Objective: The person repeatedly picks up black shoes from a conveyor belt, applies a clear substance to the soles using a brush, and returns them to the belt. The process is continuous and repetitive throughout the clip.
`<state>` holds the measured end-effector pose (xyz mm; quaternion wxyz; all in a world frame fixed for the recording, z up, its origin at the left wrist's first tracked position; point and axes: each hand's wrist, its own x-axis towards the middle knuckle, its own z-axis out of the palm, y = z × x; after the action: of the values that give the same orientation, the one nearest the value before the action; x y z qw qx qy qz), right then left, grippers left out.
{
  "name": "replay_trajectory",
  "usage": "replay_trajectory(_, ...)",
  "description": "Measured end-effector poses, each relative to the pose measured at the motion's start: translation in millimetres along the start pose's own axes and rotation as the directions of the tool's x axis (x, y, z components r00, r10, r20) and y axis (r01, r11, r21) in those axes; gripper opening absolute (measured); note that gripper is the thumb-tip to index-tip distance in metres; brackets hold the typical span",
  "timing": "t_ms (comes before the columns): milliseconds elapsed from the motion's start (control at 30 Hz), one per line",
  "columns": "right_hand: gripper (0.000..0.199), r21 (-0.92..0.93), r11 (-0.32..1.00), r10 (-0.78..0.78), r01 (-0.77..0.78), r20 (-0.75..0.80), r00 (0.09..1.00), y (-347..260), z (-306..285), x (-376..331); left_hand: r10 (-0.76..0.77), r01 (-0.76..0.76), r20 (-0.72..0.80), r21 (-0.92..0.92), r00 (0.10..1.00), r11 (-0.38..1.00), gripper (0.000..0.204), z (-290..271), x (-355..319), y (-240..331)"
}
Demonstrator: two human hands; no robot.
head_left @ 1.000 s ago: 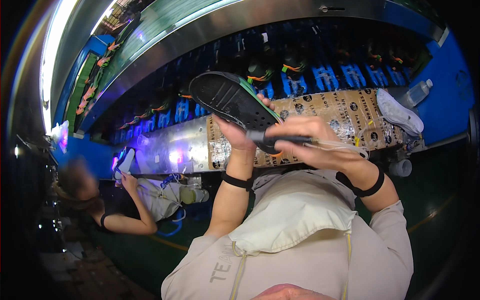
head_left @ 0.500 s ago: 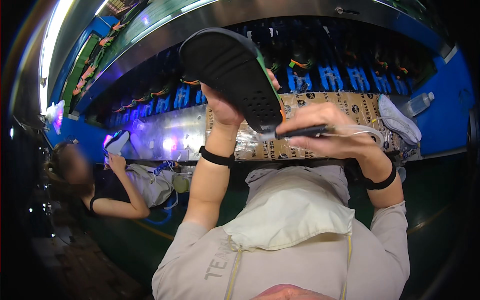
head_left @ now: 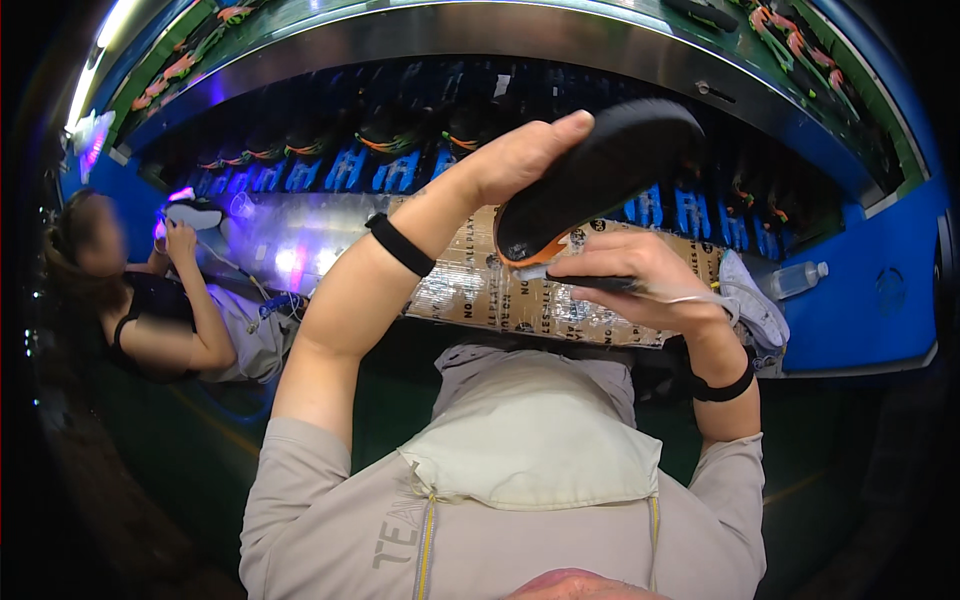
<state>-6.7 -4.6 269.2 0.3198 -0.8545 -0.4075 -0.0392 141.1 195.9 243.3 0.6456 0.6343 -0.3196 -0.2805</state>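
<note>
A black shoe sole (head_left: pixel 620 160) with an orange edge is tilted up over the bench, its toe or heel end pointing up and right. My left hand (head_left: pixel 535 150) is closed around its left side, with the thumb against the edge and the other fingers hidden behind it. In my right hand (head_left: pixel 650 270) is a black-handled brush (head_left: pixel 605 283), gripped between thumb and fingers. A thin clear tube (head_left: pixel 690 297) trails from its back end toward the wrist. The pale tip of the brush meets the sole's lower end, at the orange rim.
Printed cardboard (head_left: pixel 465 280) under clear film covers the bench below my hands. On the right lie a white shoe (head_left: pixel 752 305) and a clear plastic bottle (head_left: pixel 800 280). Dark shoes and blue lasts (head_left: pixel 345 168) line up under a steel ledge (head_left: pixel 400 50). A co-worker (head_left: pixel 150 300) sits left, holding a shoe (head_left: pixel 195 214).
My left hand has swung the sole over, so its upper end now leans right instead of left. The brush has stayed at its lower end. The whole view has shifted.
</note>
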Motion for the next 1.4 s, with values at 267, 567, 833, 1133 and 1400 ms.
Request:
replay_trajectory(267,0.034,-0.129,0.988,-0.094,0.089,-0.037,0.995,-1.5,9.2,-1.4,-0.181,0.165,-0.008,0.458,0.983,0.874,0.086,28.9,1.5,33.0)
replay_trajectory(567,0.034,-0.130,0.986,-0.099,0.103,0.035,0.994,-6.3,3.1,-3.9,-0.203,0.226,-0.108,0.305,0.973,0.925,0.091,1.4,1.6,0.7)
replay_trajectory(833,0.022,0.380,0.892,0.409,-0.245,-0.448,0.795,22.5,26.9,-43.1,0.092,-0.304,-0.306,-0.778,0.948,0.549,0.084,-51.0,-81.9,-107.9)
replay_trajectory(1133,0.017,0.819,0.526,0.729,-0.229,-0.295,0.618,66.2,98.0,-53.4,-0.029,0.120,0.119,-0.991,0.993,0.058,0.107,3.9,-179.4,-234.2)
replay_trajectory(1400,0.017,0.561,0.754,0.633,-0.343,-0.479,0.608,72.3,101.5,0.7,-0.119,0.006,-0.014,-0.986,0.993,0.164,0.083,73.9,-126.0,-203.4)
